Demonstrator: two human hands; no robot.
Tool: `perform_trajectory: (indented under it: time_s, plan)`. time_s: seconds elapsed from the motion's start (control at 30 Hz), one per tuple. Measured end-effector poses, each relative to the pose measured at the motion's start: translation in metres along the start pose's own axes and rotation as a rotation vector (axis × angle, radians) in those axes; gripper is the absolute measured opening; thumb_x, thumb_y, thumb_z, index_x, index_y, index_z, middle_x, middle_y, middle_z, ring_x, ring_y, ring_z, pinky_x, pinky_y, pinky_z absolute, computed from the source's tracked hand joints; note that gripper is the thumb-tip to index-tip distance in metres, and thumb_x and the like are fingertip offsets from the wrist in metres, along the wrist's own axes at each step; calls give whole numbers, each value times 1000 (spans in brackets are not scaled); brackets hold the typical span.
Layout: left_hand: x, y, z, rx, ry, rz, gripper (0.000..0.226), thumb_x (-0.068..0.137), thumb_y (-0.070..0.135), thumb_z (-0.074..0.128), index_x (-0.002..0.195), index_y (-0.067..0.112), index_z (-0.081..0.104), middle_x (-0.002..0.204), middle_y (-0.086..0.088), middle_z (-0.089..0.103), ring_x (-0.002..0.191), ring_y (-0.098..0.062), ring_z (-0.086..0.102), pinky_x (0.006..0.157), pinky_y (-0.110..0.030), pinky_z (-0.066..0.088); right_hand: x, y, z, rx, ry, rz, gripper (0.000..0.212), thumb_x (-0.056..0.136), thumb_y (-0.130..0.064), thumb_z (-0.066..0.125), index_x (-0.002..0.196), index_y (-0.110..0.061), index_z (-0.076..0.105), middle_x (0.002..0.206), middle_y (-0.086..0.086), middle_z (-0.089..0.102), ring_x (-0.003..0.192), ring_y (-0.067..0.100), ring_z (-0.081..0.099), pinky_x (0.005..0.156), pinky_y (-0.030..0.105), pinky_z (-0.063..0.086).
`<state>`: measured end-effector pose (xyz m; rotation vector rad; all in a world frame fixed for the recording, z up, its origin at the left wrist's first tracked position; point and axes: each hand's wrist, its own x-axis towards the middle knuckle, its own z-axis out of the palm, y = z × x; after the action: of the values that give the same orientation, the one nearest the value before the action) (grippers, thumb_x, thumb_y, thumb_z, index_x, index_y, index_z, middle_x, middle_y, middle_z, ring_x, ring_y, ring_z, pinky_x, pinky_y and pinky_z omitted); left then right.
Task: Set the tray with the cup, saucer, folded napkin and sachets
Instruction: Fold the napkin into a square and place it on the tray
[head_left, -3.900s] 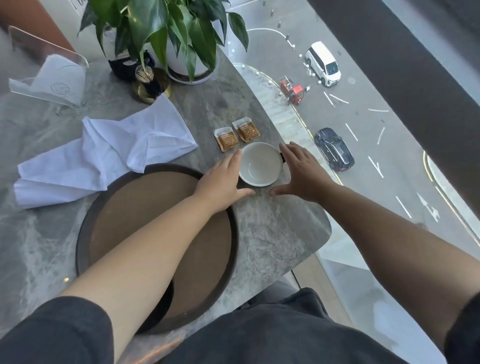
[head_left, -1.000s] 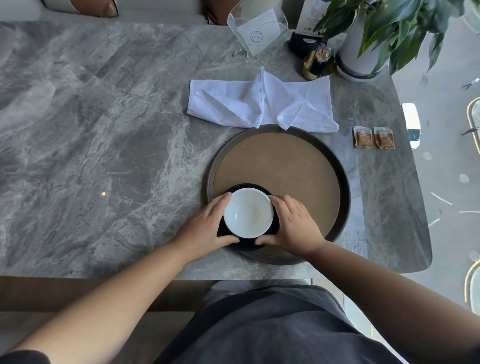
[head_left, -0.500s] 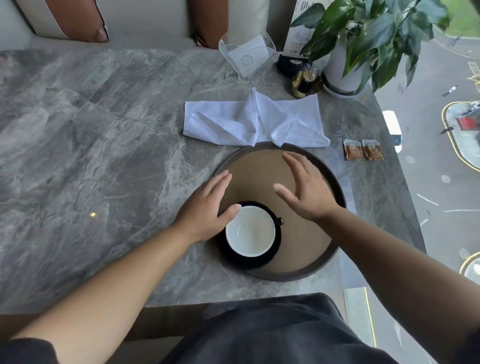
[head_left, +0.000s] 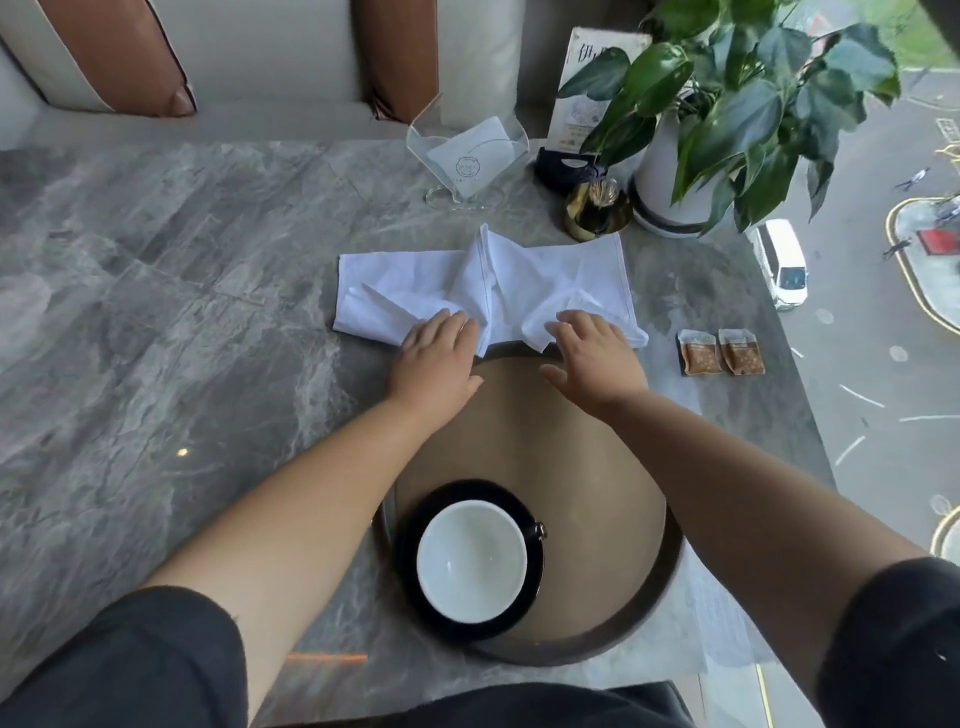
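A round brown tray (head_left: 587, 467) with a dark rim lies on the marble table. At its near left, a white cup (head_left: 470, 561) stands on a black saucer (head_left: 415, 597). Just beyond the tray's far rim lies a rumpled white cloth napkin (head_left: 519, 280). My left hand (head_left: 436, 358) rests flat on the napkin's near edge, fingers spread. My right hand (head_left: 592, 353) touches the same edge further right, fingers spread. Neither hand has closed on the cloth. Two brown sachets (head_left: 722, 351) sit side by side on the table, right of the tray.
A clear stand (head_left: 467, 156) holding paper napkins, a gold toothpick holder (head_left: 595, 208), a menu card and a potted plant (head_left: 727, 114) line the table's far right. The table's right edge borders a window over a street. Cushioned seating stands behind.
Both hands have left the cup and saucer on the tray and reached forward to the napkin's near edge. The camera tilted up and closer.
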<state>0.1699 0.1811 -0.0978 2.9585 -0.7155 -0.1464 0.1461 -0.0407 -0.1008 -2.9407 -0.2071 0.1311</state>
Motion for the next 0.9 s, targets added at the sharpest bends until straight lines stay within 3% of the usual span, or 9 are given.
perform_trajectory:
  time_s: [0.17,0.27,0.37,0.5,0.67,0.8,0.9]
  plan:
    - [16,-8,9,18,23,-11,56,83,23,66,133,8,45,141,-11,46,135,-30,35,114,-42,22,28,7,9,-58,-15,-88,38,87,-27,59,122,-12,58,128,11,55,118,34,47,99,44,34]
    - [20,-11,6,-36,173,19,37,77,9,66,114,5,61,118,-13,63,113,-33,56,102,-44,41,35,8,9,-71,24,-103,22,89,-22,54,103,-10,66,106,10,64,100,34,52,86,42,38]
    - [23,-12,-1,-117,277,-1,24,78,6,61,101,5,66,101,-12,68,95,-33,62,90,-41,48,34,8,4,37,122,-61,14,86,-13,56,92,-7,67,89,11,68,89,35,56,80,41,39]
    - [20,-13,-14,-224,325,-47,17,80,7,50,88,6,64,82,-9,66,78,-32,59,77,-38,46,29,11,-15,158,220,21,15,81,-3,58,95,-2,64,90,16,69,87,39,58,79,44,41]
    - [6,-14,-39,-329,443,-74,18,80,8,48,86,3,64,76,-12,67,72,-33,60,71,-38,46,14,16,-46,242,357,68,18,82,1,58,99,-1,64,97,16,69,88,38,60,80,48,46]
    - [-24,-23,-58,-473,555,-143,15,89,17,49,84,8,59,74,-7,63,67,-24,53,59,-30,34,-9,23,-67,381,461,97,10,90,-8,58,97,-4,64,94,13,68,84,28,60,73,35,45]
    - [-53,-33,-64,-572,589,-264,14,92,22,49,91,13,60,74,-2,60,65,-19,49,58,-26,29,-32,31,-79,511,503,179,7,94,-18,52,94,-17,59,89,4,63,81,13,53,69,28,39]
